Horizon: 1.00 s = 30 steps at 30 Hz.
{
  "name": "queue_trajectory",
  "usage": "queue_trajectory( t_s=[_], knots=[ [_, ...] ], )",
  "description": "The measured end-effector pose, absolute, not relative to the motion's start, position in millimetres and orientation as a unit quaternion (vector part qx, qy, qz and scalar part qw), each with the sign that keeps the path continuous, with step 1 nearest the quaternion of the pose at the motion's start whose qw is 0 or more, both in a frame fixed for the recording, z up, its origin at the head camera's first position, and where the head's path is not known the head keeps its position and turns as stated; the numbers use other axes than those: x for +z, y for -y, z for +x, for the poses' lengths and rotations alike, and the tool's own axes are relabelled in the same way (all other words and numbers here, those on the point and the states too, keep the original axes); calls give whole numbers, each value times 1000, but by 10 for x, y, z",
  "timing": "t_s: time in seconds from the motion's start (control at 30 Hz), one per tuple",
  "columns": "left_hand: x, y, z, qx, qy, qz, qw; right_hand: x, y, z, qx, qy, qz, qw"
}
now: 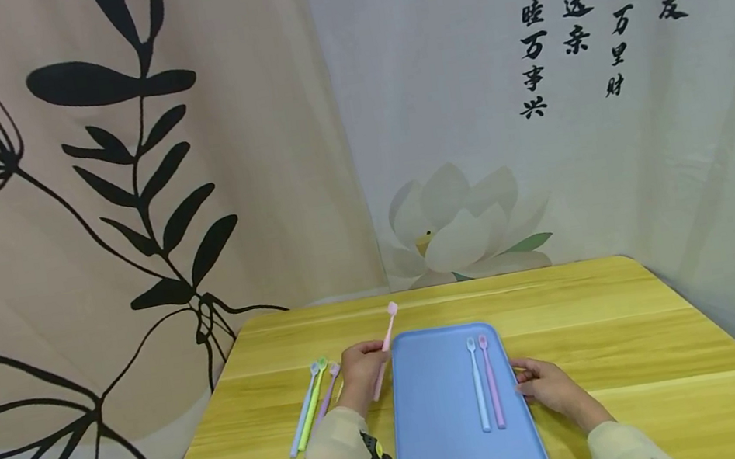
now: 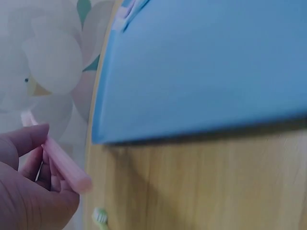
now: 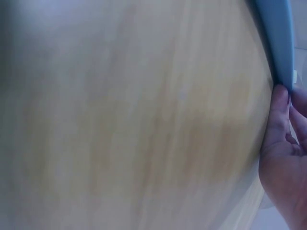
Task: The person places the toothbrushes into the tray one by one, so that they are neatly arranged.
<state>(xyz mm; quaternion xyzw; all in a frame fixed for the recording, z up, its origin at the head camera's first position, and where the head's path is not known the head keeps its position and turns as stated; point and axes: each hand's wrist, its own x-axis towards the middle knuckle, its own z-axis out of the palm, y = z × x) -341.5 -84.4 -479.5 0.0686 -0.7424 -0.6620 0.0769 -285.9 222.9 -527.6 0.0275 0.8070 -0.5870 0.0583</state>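
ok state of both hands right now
Left hand: holding a pink toothbrush.
Right hand: pinching the edge of the tray.

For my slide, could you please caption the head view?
Left hand holds a pink toothbrush; right hand grips blue tray.

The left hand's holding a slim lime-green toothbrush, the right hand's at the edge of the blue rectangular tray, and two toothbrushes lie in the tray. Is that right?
Not quite: the left hand holds a slim pale-pink toothbrush, not a lime-green one, as the head view shows. The right hand is at the edge of the blue rectangular tray, and two toothbrushes lie in the tray.
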Motion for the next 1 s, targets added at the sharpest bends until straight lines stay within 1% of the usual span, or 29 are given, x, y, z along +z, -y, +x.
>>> queue_trajectory(
  t_s=[0.17, 0.3, 0.47, 0.8, 1.0],
  knots=[
    [-4880, 674, -3426, -659, 742, 99, 76, -5294, -2231, -2872, -587, -807, 28, 58],
    [-4910, 552, -3390, -649, 750, 99, 88, -5297, -2235, -2872, -590, -805, 28, 58],
    [-4942, 419, -3338, -645, 753, 99, 84, -5284, -2239, -2855, -594, -802, 28, 58],
    [-5049, 123, -3219, -656, 740, 129, 67, -5253, -2226, -2830, -599, -798, 28, 60],
    [-5097, -37, -3128, -656, 734, 143, 100, -5255, -2224, -2833, -597, -800, 27, 60]
  ],
)
